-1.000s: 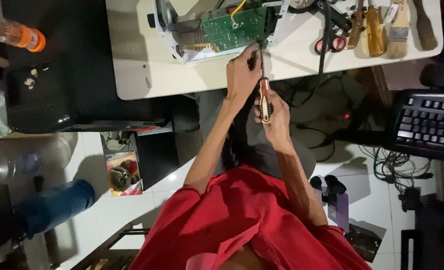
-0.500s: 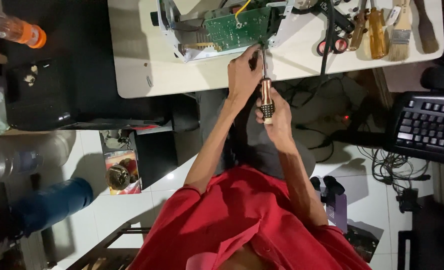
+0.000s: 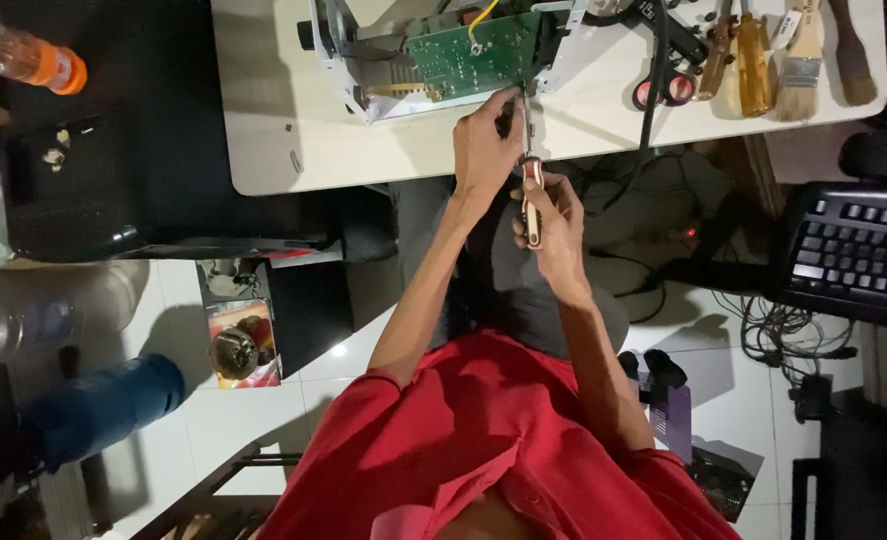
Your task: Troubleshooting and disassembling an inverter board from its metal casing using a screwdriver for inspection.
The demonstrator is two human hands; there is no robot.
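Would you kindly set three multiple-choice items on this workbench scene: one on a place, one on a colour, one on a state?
1. Where does the screwdriver tip point?
A. the keyboard
B. the edge of the circuit board
C. the floor

2. What colour is the circuit board?
A. green
B. blue
C. red

3. What is the right hand doing?
A. resting open
B. gripping the screwdriver handle
C. holding a brush

Answers: 1 B, the shaft runs up to the board's edge by the left hand; 2 A, its face is plainly green; 3 B, its fingers wrap the handle.
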